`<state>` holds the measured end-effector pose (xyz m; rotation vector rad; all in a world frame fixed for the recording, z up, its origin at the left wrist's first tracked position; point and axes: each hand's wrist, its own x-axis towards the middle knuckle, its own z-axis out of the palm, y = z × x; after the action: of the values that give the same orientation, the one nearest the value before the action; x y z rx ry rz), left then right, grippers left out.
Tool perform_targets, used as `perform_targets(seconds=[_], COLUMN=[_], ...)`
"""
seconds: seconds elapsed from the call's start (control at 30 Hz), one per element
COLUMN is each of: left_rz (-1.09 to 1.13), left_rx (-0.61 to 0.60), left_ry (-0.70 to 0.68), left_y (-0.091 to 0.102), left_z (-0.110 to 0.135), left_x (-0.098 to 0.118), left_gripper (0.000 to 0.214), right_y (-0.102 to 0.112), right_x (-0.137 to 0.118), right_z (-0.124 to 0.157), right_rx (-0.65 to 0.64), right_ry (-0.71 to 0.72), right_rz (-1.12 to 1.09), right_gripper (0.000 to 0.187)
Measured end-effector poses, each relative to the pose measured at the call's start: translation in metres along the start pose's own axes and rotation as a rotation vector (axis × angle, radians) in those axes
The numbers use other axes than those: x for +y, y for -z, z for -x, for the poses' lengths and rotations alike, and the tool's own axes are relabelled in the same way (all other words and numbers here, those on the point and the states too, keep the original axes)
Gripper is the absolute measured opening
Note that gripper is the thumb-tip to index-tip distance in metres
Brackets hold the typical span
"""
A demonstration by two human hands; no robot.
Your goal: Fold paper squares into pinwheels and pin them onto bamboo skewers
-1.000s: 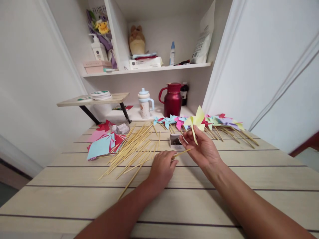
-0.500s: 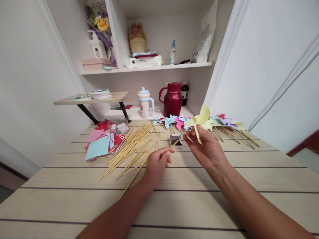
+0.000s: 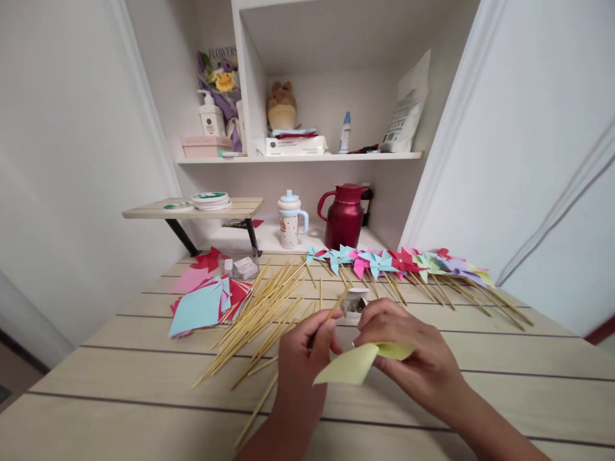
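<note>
My left hand (image 3: 302, 356) is closed around a thin wooden stick (image 3: 338, 303), whose upper end sticks out above the fingers. My right hand (image 3: 419, 353) pinches a pale yellow paper pinwheel (image 3: 350, 367) by its middle, close to the left hand. Part of the pinwheel is hidden behind the right fingers. Just beyond both hands is a small open white box (image 3: 356, 296) with tiny dark pieces inside. Loose sticks (image 3: 254, 320) lie in a spread pile left of the left hand.
Finished pinwheels (image 3: 379, 261) on sticks lie in a row at the back right. Stacked coloured paper (image 3: 196, 310) lies at the left near a clear box (image 3: 243, 267). A cup (image 3: 289, 227) and a red jug (image 3: 344, 221) stand behind, beside a small raised stand (image 3: 144, 211).
My right hand has brought the yellow pinwheel down and toward the left hand, turning it over. The left hand keeps its stick, now tilted more upright. The camera view has tilted up.
</note>
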<state>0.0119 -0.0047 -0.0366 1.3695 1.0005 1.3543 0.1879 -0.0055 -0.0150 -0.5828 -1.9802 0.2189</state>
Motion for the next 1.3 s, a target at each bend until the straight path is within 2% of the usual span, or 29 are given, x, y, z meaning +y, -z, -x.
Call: perform_targets(seconds=[0.17,0.27,0.43,0.73,0.8,0.97,1.1,1.3], left_rz=[-0.176,-0.283,-0.401,-0.494,-0.492,-0.497,-0.507,-0.507], left_rx=[0.004,0.021,0.138,0.239,0.23,0.223,0.233,0.209], left_ry=[-0.251,-0.39,-0.574,-0.672,-0.659,-0.525,-0.545,-0.556], left_y=[-0.001,-0.001,0.0,-0.001,-0.001,-0.003,-0.005,-0.004], left_z=[0.009,0.011,0.012,0.011,0.012,0.018,0.02,0.017], left_x=[0.003,-0.001,-0.016,-0.018,-0.02,-0.022,-0.022,-0.025], left_gripper=[0.022,0.022,0.027,0.022,0.024,0.026,0.017,0.022], right_y=[0.01,0.016,0.023,0.027,0.027,0.026,0.026,0.026], right_x=[0.001,-0.003,-0.009,-0.01,-0.01,-0.009,-0.007,-0.008], right_z=[-0.001,-0.001,0.005,0.007,0.005,0.005,0.005,0.004], right_rx=[0.09,0.135,0.081,0.098,0.101,0.09,0.068,0.077], right_ry=[0.059,0.108,0.102,0.109,0.116,0.158,0.182,0.178], right_rz=[0.075,0.124,0.157,0.229,0.233,0.241,0.226,0.229], right_gripper=[0.019,0.022,0.032,0.041,0.038,0.029,0.028,0.027])
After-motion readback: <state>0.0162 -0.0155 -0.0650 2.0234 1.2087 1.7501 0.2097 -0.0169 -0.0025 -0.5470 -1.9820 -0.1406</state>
